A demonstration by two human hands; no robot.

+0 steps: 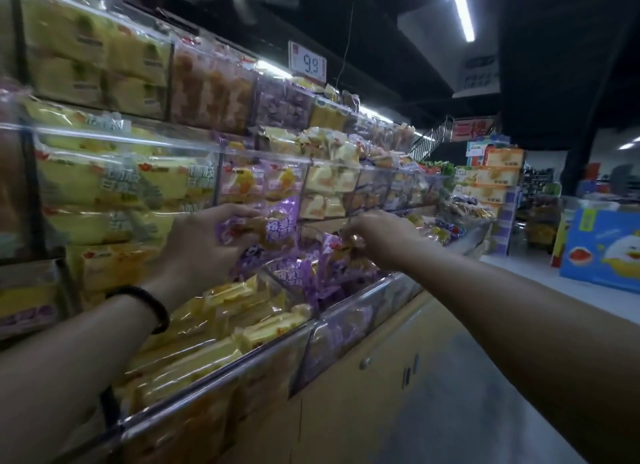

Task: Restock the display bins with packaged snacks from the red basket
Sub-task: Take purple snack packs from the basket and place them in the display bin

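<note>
Purple snack packets [291, 273] are piling in the lower display bin [360, 297], heaped loosely against its clear front wall; likely being fed in here because this bay matches their colour. The red basket is not showing in view.

Left hand [204, 241] is gripping a purple packet [273, 226], fingers [242, 212] curling over its top edge, holding it above the heap, probably ready to drop or tuck. Right hand [377, 236] is reaching into the same bin, fingers pinching the crinkled end of another purple packet [337, 247], seemingly squaring it among the others.

Wrappers are glossy film, crimped at the ends, catching the light; contents look soft and cake-like, so packets should squash rather than stack rigidly.

Neighbouring bin to the left is holding yellow packets [214, 325], flatter and lying in overlapping rows. Clear dividers and a metal rail [221, 373] are fronting the bins. Upper shelves are carrying more yellow packs [114, 183]. A price sign [308, 63] is standing above. A black wristband [152, 306] is sitting on the left wrist.
</note>
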